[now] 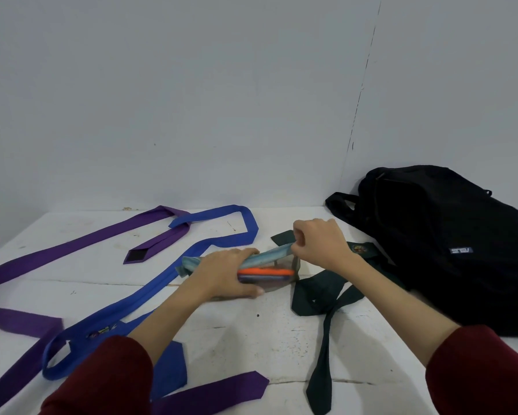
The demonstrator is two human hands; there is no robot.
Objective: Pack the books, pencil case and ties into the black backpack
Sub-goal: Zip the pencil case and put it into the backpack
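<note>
Nearest us, the purple fabric tie (18, 295), blue fabric tie (150, 295) and dark green tie (323, 298) lie unpacked on the white table (236, 339). Mid-table, our left hand (225, 274) clasps the translucent mesh pencil case (269, 271); our right hand (320, 242) pinches its top edge. Beyond, the black fabric backpack (449, 250) waits. No books are visible.

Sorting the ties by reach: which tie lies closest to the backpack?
The dark green tie, right beside the black backpack; the blue and purple ties lie farther left.
</note>
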